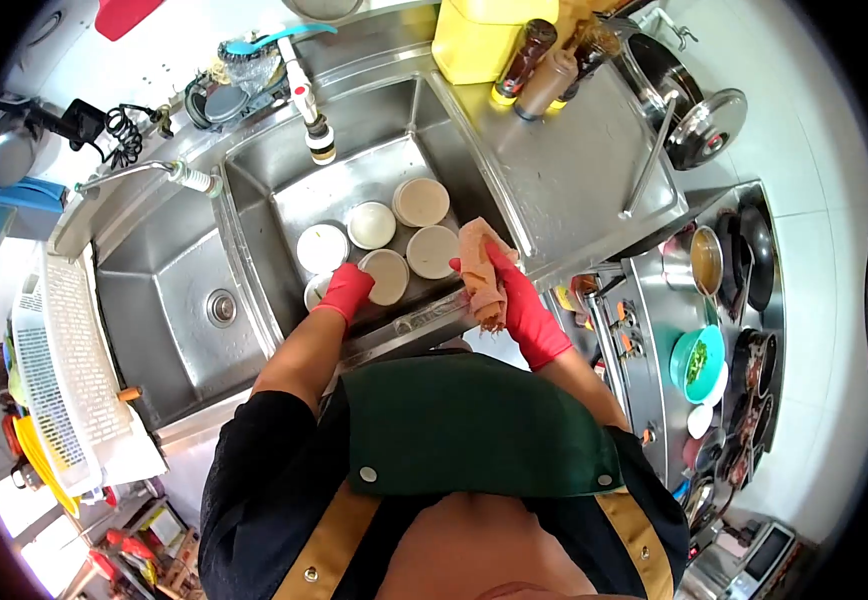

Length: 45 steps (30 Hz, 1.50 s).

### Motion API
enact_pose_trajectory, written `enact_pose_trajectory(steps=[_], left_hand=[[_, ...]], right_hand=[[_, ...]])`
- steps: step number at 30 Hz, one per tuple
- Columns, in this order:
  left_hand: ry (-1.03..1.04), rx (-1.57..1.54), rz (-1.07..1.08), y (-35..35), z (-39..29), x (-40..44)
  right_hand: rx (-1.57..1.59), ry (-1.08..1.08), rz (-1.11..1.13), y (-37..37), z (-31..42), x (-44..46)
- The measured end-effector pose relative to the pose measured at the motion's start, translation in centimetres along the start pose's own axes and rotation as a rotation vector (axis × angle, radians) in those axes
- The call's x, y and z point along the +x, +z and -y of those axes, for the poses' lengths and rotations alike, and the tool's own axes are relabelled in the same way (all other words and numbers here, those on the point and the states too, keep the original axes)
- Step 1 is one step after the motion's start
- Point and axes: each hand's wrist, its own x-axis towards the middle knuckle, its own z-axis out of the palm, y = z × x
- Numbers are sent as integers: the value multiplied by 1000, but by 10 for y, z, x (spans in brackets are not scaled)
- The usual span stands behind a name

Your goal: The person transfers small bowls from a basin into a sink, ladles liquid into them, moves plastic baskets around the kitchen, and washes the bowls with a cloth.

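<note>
Both of my hands wear red rubber gloves. My left hand reaches into the right-hand sink basin, its fingers closed at the rim of a round whitish bowl. My right hand grips a bunched, wet-looking orange-pink cloth over the basin's front right edge. Around the left hand stand more pale round dishes: one behind it, a smaller one farther back, a stacked-looking one and another nearer the cloth. Part of a further dish shows beside the glove.
A faucet hangs over the basin. Left is a second basin with a drain. On the right drainboard stand a yellow jug and sauce bottles. A stove with pans and a teal bowl lies right.
</note>
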Motion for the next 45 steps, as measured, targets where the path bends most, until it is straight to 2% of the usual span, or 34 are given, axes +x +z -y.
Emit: enact_pose_trajectory(steps=[2, 5, 8, 10, 11, 12, 14, 15, 16, 18, 20, 21, 22, 23, 24, 26, 29, 31, 32, 33, 34, 35, 37, 39, 40, 41, 42, 43, 45], left_hand=[[203, 225, -114, -8, -6, 1], [418, 275, -136, -40, -22, -8], [683, 719, -221, -78, -63, -42], [875, 619, -504, -81, -61, -33], [845, 553, -545, -87, -64, -32], [817, 484, -585, -96, -69, -35], [521, 327, -453, -118, -75, -42], [442, 35, -310, -119, -70, -40], [351, -257, -169, -115, -60, -37], [154, -852, 97, -111, -39, -40], [114, -1193, 169, -90, -34, -61], [128, -1276, 190, -84, -37, -75], [144, -1357, 214, -82, -43, -90], [103, -1404, 159, -83, -51, -105], [108, -1315, 145, -88, -52, -105], [282, -1128, 65, -92, -52, -113], [205, -966, 332, -110, -56, -123], [151, -1031, 246, -110, -56, -118], [123, -1065, 205, -111, -59, -123], [252, -913, 209, -117, -63, -131], [278, -975, 138, -118, -61, -131], [305, -1035, 64, -122, -58, -130], [311, -1114, -54, -131, -58, -124], [236, -1091, -148, -127, -56, -122], [198, -1077, -192, -122, -54, -121], [451, -1350, -179, -108, -40, -107], [549, -1343, -138, -107, -39, -108], [646, -1337, -96, -105, -38, -109], [831, -1315, -36, -96, -28, -89]], right_hand=[[21, 56, 22, -1, -2, -4], [-34, 76, 53, -4, -2, -2], [-261, -60, -59, 18, -12, 4], [-518, -124, -100, 28, -12, 9], [-627, -274, -23, 24, -15, 20], [-708, -326, 36, 29, -11, 24], [-863, -429, 160, 41, -4, 32], [-793, -458, 142, 59, -1, 33], [-780, -654, 174, 63, -6, 49], [-919, -646, -41, 89, -8, 71], [-1295, -722, 26, 119, -9, 88], [-1532, -803, 24, 104, -21, 117], [-1493, -710, 35, 111, -32, 113], [-1823, -747, 34, 130, -35, 99], [-2153, -777, 30, 144, -36, 90], [-2314, -646, 114, 151, -38, 97], [-2529, -438, 240, 164, -35, 116], [-2556, -473, 316, 169, -35, 125], [-2520, -577, 355, 174, -36, 128], [-2483, -678, 395, 179, -36, 129], [-2444, -783, 436, 183, -37, 129], [-2291, -821, 378, 179, -34, 126], [-1983, -585, 313, 147, -69, 138], [-2019, -413, 276, 145, -95, 149], [-1621, -306, 192, 141, -98, 155], [-1218, -204, 113, 132, -103, 165], [-809, -107, 39, 134, -103, 168], [-458, -90, -186, 140, -108, 174], [-1307, -479, 76, 167, -89, 154]])
